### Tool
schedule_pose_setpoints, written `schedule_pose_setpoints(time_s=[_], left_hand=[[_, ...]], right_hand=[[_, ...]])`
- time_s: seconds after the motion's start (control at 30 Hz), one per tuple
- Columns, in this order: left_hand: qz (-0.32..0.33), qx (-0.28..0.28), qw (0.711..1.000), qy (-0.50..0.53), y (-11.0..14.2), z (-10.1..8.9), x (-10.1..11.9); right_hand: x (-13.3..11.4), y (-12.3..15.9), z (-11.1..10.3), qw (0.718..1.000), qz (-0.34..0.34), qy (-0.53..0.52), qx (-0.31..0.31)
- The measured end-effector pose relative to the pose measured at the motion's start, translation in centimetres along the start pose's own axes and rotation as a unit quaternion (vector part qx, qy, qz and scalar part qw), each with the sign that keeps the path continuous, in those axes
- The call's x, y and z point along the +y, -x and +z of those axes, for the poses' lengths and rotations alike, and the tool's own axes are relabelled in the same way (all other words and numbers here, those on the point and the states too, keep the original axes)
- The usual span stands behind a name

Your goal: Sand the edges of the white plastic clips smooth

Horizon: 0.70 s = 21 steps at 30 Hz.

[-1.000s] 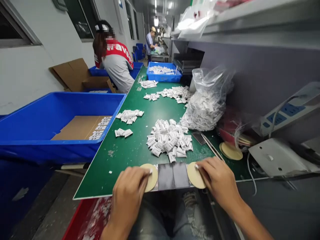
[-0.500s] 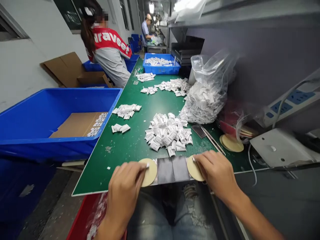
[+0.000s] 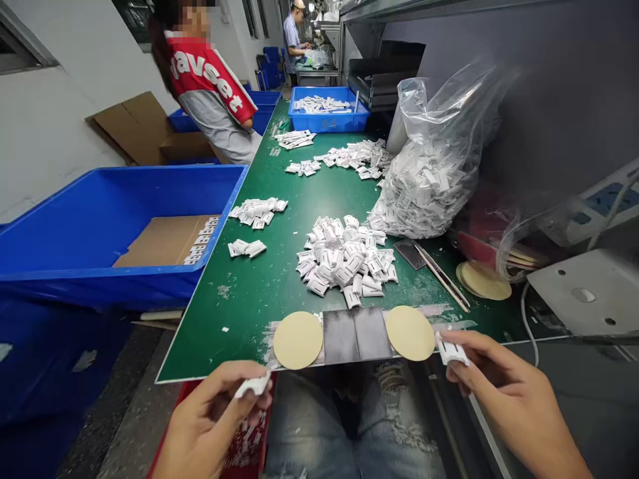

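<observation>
— How is the grip?
— In the left hand (image 3: 212, 411), a white piece (image 3: 253, 385) is pinched between thumb and fingers at the near edge of the table (image 3: 200, 356). In the right hand (image 3: 504, 389), a second piece (image 3: 452, 352) is pinched likewise, just beside the right disc (image 3: 410, 333).
— How much is done?
— Two pieces are in hand, and a large heap (image 3: 344, 256) is left, it seems. Two smaller piles are set apart to its left; whether those are finished cannot be told.
— And the containers?
— The clear bag (image 3: 424, 106) is filled with many similar pieces. White parts are heaped in the far tray (image 3: 329, 122). In the tub (image 3: 100, 274), cardboard (image 3: 154, 243) is laid, with white parts lined along its right side.
</observation>
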<state>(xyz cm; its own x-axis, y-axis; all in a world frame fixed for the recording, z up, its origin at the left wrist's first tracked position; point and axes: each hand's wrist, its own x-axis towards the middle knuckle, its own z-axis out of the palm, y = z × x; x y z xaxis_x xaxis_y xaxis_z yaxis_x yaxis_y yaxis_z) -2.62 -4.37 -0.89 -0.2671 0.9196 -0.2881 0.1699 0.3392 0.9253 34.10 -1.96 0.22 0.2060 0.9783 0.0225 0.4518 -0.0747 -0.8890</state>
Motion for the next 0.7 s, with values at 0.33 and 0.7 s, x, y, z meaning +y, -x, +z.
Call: schedule_pose_setpoints(time_s=[0.33,0.7], left_hand=[[0.039,0.018,0.979,0.2,-1.2,4.6,0.9],[0.079,0.003,0.994,0.075,-2.1,3.5,1.9]], right_hand=[[1.0,-1.8,1.4,0.973,0.085,-0.215,0.0],[1.9,-3.0,1.7,0.992,0.083,-0.089,-0.022]])
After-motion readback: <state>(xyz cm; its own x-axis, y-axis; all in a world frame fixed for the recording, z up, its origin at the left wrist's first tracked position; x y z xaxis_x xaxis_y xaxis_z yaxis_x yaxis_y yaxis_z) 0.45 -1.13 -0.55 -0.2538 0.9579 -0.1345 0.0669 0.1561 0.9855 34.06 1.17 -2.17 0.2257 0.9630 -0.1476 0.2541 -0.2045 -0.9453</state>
